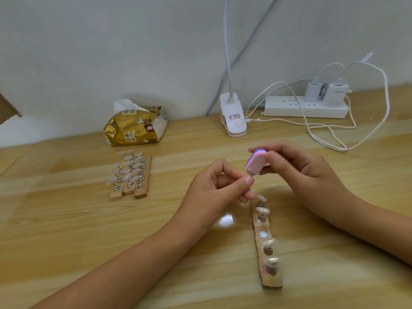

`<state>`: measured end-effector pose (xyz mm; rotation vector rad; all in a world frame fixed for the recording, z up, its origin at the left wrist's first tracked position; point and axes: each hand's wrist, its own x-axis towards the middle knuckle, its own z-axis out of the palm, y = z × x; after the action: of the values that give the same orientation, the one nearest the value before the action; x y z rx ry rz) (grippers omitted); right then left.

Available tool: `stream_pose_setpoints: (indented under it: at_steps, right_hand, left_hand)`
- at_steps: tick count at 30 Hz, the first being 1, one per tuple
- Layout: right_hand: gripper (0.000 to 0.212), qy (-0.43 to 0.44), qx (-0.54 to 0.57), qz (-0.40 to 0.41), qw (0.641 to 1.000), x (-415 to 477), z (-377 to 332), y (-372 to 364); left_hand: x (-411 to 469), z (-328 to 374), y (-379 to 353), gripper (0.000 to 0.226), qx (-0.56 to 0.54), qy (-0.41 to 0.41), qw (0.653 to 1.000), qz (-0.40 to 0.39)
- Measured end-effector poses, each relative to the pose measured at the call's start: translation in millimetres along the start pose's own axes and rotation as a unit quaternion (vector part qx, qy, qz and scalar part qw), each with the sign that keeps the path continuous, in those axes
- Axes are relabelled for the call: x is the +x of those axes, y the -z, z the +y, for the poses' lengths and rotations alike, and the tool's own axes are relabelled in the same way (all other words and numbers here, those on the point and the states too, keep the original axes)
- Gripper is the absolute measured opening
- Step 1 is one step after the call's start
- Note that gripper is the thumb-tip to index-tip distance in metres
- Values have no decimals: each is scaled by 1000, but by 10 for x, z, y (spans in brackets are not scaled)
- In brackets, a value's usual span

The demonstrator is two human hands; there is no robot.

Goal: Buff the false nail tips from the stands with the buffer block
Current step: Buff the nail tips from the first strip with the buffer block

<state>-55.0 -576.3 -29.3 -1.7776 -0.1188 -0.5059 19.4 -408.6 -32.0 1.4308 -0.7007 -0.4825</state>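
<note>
Head view: right hand [296, 166] fingers [275, 158] curling around the pink-purple buffer block [254, 162], holding it above the counter [89, 230]. Left hand [214, 186] pinching a small nail tip [251, 173] against the block's lower end; tip mostly hidden. Wooden stand [268, 275] lying just below the hands, carrying four clear tips, one magnet spot bare. Three more loaded stands [130, 177] sitting well left, near the tissue pack [136, 123].
</note>
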Motion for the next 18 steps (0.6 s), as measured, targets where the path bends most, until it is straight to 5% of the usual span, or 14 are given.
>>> stream_pose_setpoints:
  at_steps: [18]
  right_hand:
    - [27,-13,16,-10,1000,15,-7,-8]
  left_hand:
    - [-2,25,-5,14,-7,15,1000,1]
